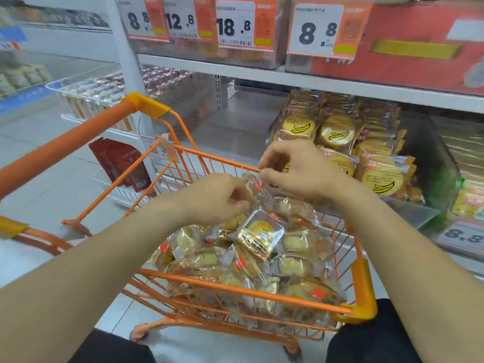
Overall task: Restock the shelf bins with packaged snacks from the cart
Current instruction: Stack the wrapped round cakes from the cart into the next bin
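Right now the person is standing over the orange cart (pixel 362 292), which is holding a heap of clear-wrapped snack packets (pixel 251 258), and the picking-up step seems to be under way. Starting at the left, the left hand (pixel 220 197) is curling round a wrapped packet (pixel 255 187) just above the heap, fingers closed on the wrapper. Just beside it, the right hand (pixel 298 169) is pinching the same packet's crinkled top edge between thumb and forefinger, though the exact contact is blurred. Further right, the clear shelf bin (pixel 429 158) is sitting partly filled with banana-print cakes (pixel 337 132), while the bay between cart and bin is showing bare shelf. The next move is likely calling for lifting the packet free and carrying it rightward into a matching bin.
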Available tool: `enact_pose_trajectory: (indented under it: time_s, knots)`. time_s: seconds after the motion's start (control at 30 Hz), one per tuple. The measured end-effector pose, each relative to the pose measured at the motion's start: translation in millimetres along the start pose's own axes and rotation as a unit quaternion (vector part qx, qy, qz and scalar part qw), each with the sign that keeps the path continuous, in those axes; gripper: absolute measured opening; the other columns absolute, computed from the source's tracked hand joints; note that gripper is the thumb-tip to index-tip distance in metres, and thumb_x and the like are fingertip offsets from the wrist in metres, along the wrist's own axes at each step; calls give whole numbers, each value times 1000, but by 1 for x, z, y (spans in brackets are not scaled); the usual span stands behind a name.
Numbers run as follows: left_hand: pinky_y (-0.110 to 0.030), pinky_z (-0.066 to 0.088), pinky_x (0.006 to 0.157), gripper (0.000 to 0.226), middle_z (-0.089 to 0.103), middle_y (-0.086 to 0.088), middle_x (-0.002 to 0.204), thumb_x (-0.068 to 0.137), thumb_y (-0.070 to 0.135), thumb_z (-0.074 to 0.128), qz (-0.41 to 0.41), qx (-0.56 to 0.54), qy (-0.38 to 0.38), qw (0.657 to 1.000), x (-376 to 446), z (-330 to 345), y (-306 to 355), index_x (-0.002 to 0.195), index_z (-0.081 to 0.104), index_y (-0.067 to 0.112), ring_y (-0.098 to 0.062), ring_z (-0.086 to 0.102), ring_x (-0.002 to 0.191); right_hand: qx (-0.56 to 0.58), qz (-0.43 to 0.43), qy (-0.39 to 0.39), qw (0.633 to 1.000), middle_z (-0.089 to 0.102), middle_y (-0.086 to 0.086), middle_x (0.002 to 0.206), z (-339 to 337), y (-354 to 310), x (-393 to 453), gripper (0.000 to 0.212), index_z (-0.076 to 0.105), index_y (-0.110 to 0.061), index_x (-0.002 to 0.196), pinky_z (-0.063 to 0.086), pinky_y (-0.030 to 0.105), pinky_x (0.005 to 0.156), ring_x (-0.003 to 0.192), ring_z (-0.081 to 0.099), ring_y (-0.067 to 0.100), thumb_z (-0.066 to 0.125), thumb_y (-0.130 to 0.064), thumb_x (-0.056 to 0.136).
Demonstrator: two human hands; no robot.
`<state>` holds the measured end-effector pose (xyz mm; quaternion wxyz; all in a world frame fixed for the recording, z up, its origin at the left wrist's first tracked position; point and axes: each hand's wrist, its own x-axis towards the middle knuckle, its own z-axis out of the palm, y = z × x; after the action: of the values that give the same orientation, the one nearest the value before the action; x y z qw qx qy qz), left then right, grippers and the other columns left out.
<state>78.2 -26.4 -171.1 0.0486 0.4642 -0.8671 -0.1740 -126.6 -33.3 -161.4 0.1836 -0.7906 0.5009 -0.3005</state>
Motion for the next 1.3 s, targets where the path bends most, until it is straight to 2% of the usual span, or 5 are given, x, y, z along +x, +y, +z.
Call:
enact_pose_trajectory:
  time_s: [0.27,0.47,0.9,1.13,1.3]
  knots:
    - [-35,37,98,36,48,-4,114,88,45,68,-31,39,97,994,-24,-1,-46,117,63,24,-23,45,115,-143,57,-255,955,59,-12,91,44,-16,6,53,63,-31,99,43,25,63,79,57,4,91,-53,61]
    - [-35,46,97,93,48,-3,144,82,54,73,-114,12,-127,985,-37,-9,-66,151,12,40,-24,55,122,-162,84,-311,933,48,-17,89,54,-21,11,64,59,-34,112,47,33,76,97,56,18,92,-51,59]
    - [-30,47,81,56,58,0,122,83,58,67,-146,25,-102,984,-25,-22,-112,129,50,30,-15,60,93,-99,25,-180,978,62,-10,87,70,-19,15,53,69,-27,103,44,24,65,79,55,3,88,-55,63]
    - [-24,43,64,23,63,8,78,93,43,62,-49,-120,147,981,-14,-35,-108,90,67,21,-4,58,71,142,72,-145,976,67,-1,99,64,-12,28,74,61,-25,123,60,38,79,79,61,11,97,-15,58]
    - [-26,46,61,45,64,10,74,92,63,45,-25,-259,20,965,18,-31,-94,109,59,24,-6,55,60,332,111,-18,937,74,1,90,74,-6,58,72,62,-14,108,56,25,71,76,69,12,93,-10,43]
